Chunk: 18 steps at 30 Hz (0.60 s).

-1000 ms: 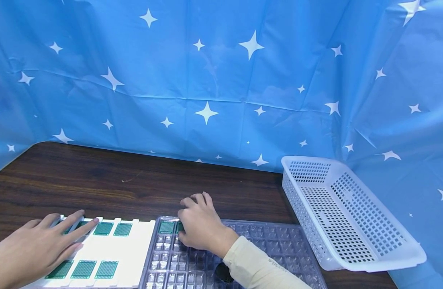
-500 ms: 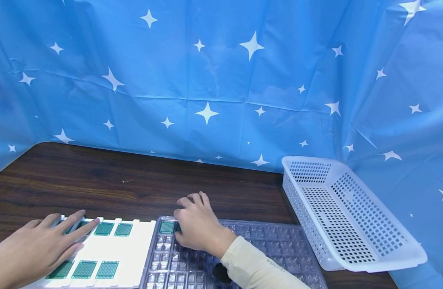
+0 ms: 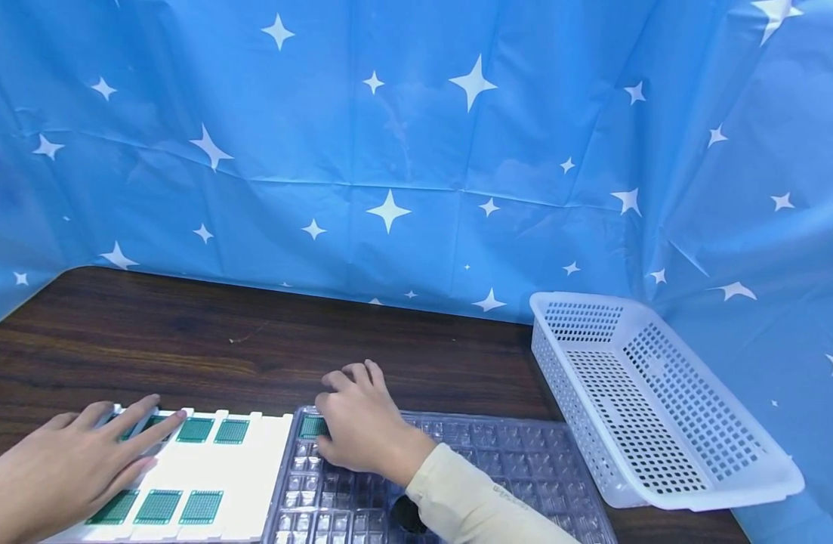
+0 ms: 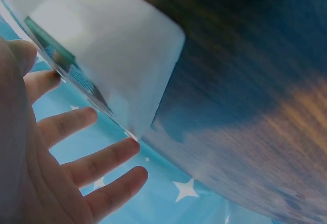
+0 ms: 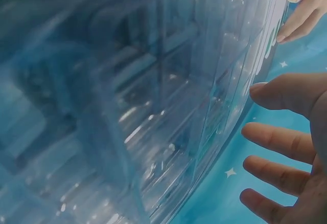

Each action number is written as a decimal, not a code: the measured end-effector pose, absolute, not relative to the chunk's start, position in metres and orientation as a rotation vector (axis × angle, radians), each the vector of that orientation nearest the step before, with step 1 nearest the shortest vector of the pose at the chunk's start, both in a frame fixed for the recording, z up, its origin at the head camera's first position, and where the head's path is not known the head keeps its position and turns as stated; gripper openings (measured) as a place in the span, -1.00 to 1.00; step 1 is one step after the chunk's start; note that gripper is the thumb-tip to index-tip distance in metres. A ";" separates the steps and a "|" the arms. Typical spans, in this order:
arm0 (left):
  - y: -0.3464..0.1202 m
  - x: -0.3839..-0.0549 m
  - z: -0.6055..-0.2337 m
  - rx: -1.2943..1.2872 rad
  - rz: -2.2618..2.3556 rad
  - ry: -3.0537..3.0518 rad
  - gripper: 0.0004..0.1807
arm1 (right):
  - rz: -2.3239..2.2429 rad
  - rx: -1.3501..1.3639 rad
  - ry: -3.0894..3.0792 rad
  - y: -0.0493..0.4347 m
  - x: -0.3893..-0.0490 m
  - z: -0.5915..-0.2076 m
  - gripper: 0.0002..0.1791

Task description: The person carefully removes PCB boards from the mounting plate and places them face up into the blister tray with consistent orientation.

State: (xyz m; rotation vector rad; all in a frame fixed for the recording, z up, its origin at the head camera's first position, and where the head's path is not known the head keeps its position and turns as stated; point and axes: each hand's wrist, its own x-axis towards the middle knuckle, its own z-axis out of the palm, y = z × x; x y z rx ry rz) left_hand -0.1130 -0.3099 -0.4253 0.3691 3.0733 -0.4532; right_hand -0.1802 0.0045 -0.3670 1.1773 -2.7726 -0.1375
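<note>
My left hand (image 3: 83, 468) lies over a white panel (image 3: 253, 468), fingers spread, and partly covers the green perforated circuit boards in its back row. Other circuit boards (image 3: 198, 507) lie in the panel's front row. In the left wrist view, the outstretched fingers of the left hand (image 4: 66, 168) reach along the panel's edge. My right hand (image 3: 365, 427) is over the back row of a clear plastic compartment tray (image 3: 511, 468), beside a green circuit board (image 3: 312, 426) in its back left compartment. The right wrist view shows the right hand's fingers (image 5: 278, 137) extended, with nothing visible between them. The hand hides whatever lies beneath it.
A white perforated basket (image 3: 661, 408) stands to the right of the tray on the dark wooden table (image 3: 185, 325). A blue cloth with white stars (image 3: 416, 151) hangs behind the table. A black round thing (image 3: 408, 515) shows under the right wrist.
My right hand has shifted left along the tray's back row, to the circuit board in the corner. The board seen beside it a second ago is now covered. The left hand stays still.
</note>
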 end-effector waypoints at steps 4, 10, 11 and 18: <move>-0.310 -0.113 -0.426 0.366 -0.449 3.072 -0.34 | -0.138 1.204 -2.781 0.001 -0.179 -0.367 -0.72; -0.310 -0.113 -0.426 0.367 -0.452 3.065 -0.35 | -0.160 1.242 -2.775 -0.010 -0.176 -0.366 -0.69; -0.310 -0.113 -0.426 0.363 -0.451 3.064 -0.35 | -0.166 1.248 -2.771 -0.013 -0.175 -0.366 -0.69; -0.311 -0.113 -0.424 0.368 -0.468 3.071 -0.35 | -0.174 1.262 -2.750 -0.028 -0.170 -0.368 -0.69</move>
